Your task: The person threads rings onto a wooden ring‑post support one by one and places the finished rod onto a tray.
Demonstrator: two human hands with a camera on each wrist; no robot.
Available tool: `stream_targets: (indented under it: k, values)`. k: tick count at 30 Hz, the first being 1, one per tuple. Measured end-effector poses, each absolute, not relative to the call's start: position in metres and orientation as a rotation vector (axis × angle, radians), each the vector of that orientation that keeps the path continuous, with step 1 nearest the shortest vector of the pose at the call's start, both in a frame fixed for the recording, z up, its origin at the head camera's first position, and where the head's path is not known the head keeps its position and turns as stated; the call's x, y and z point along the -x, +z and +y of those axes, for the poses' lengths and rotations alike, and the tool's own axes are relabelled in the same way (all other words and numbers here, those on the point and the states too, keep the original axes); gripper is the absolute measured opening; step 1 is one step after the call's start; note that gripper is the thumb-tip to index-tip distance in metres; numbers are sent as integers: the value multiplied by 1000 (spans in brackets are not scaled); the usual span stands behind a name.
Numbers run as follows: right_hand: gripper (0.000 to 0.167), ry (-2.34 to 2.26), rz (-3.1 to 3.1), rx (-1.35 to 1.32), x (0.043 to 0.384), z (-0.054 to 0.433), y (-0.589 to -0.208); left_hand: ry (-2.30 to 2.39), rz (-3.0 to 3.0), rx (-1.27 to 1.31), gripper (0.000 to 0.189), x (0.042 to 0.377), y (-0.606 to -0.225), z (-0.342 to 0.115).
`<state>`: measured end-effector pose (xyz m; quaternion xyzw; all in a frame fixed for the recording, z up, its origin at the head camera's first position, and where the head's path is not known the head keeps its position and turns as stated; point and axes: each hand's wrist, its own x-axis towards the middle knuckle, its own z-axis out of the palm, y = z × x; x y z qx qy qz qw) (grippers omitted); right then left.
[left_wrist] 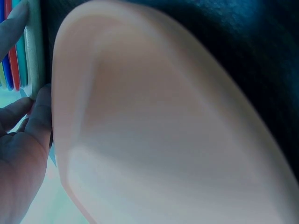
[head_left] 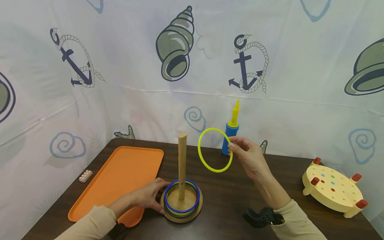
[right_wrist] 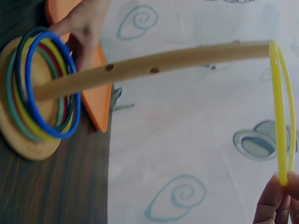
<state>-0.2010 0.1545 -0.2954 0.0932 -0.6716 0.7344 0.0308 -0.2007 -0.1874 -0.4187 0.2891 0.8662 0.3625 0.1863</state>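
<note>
In the head view, a wooden ring-toss stand stands upright, its peg (head_left: pixel 182 160) rising from a round base (head_left: pixel 181 220). Several coloured rings are stacked round the foot of the peg, a blue ring (right_wrist: pixel 77 100) uppermost. My left hand (head_left: pixel 148 195) grips the left edge of the base between thumb and fingers. Up and to the right of the peg, my right hand (head_left: pixel 250 158) pinches a yellow ring (head_left: pixel 217 170) by its right side. The ring hangs in the air, roughly upright, and is not round the peg. In the right wrist view it overlaps the peg's tip.
An orange tray (head_left: pixel 129 173) lies left of the stand, beneath my left forearm. A pale pink toy brick (head_left: pixel 85 176) sits beyond its left edge. Behind my right hand stands a blue and yellow hand pump (head_left: pixel 230 131). An upturned cream stool (head_left: pixel 333 186) with red-tipped legs is at right.
</note>
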Motion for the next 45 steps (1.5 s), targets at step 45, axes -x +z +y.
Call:
stream_targets:
  k: [45]
  values:
    - [23,2320,-2147,-284,213,82,-310,1043,2419,-790,87,200,-418,-188]
